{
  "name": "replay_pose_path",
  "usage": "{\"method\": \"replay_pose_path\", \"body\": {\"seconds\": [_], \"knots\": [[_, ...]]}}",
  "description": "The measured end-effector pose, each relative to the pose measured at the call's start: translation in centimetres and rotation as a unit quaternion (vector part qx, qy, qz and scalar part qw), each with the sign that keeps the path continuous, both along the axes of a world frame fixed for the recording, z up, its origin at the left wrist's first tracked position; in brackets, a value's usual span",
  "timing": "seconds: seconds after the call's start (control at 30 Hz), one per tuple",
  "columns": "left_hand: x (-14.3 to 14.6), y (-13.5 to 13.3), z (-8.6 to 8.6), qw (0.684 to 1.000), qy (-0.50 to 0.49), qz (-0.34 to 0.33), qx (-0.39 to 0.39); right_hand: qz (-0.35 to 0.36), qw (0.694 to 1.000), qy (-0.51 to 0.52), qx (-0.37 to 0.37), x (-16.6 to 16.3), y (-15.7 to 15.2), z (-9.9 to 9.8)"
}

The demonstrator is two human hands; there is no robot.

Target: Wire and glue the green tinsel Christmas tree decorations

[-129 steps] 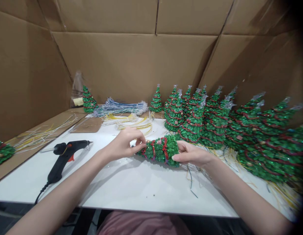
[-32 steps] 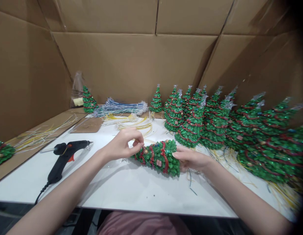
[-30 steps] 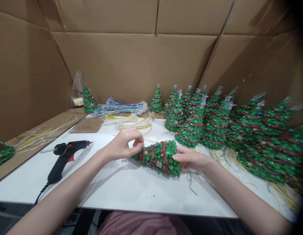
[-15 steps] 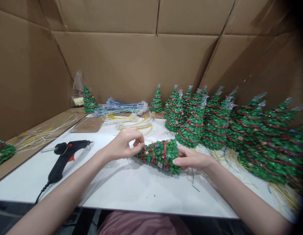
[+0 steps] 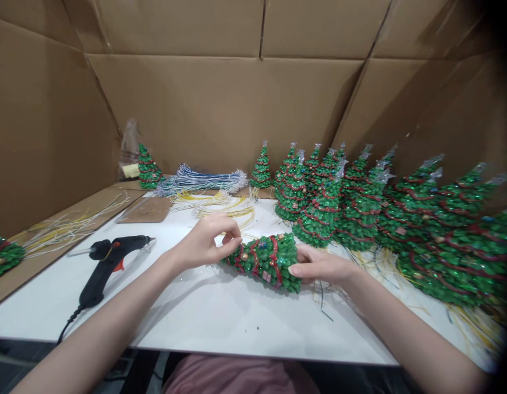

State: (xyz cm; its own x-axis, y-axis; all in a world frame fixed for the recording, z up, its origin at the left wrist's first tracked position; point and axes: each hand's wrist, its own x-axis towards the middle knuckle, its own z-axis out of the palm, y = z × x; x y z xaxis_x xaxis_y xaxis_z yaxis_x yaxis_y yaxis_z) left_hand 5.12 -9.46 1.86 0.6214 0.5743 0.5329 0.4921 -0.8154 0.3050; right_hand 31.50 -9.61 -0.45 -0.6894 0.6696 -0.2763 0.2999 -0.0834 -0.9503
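Observation:
A small green Christmas tree (image 5: pixel 266 264) with red garland and gold baubles lies on its side on the white tabletop, tip to the left. Its wide base rests in my right hand (image 5: pixel 322 266), thumb on the near side and the other fingers partly hidden behind. My left hand (image 5: pixel 214 241) is at the narrow upper end, thumb and forefinger pinched together against the branches. Whatever is between those fingertips is too small to make out. To the left lies a black glue gun (image 5: pixel 109 265) with an orange trigger, its nozzle pointing right.
Several finished-looking trees (image 5: pixel 322 213) with clear stars crowd the right side, wires beneath them. One tree (image 5: pixel 149 168) stands back left beside a bundle of blue-white wires (image 5: pixel 204 179). Yellow and white wires (image 5: pixel 224 205) lie in front. Cardboard walls (image 5: pixel 175 109) enclose the table.
Almost nothing differs. Both hands keep their places on the tree, and the whole view has shifted very slightly.

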Motion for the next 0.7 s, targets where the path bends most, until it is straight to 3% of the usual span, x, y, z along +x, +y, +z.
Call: {"method": "replay_pose_path", "body": {"seconds": [0.13,0.33,0.7], "knots": [[0.13,-0.15,0.1,1.0,-0.008,-0.003,-0.002,0.025,0.999,0.004,-0.023,0.08,0.29,0.08],[0.07,-0.12,0.01,1.0,-0.022,-0.011,-0.003,-0.043,0.998,0.02,-0.046,0.06,0.33,-0.16],[0.59,-0.08,-0.7,0.999,-0.046,-0.012,-0.016,-0.039,0.99,0.116,-0.076,-0.09,0.72,-0.87]]}}
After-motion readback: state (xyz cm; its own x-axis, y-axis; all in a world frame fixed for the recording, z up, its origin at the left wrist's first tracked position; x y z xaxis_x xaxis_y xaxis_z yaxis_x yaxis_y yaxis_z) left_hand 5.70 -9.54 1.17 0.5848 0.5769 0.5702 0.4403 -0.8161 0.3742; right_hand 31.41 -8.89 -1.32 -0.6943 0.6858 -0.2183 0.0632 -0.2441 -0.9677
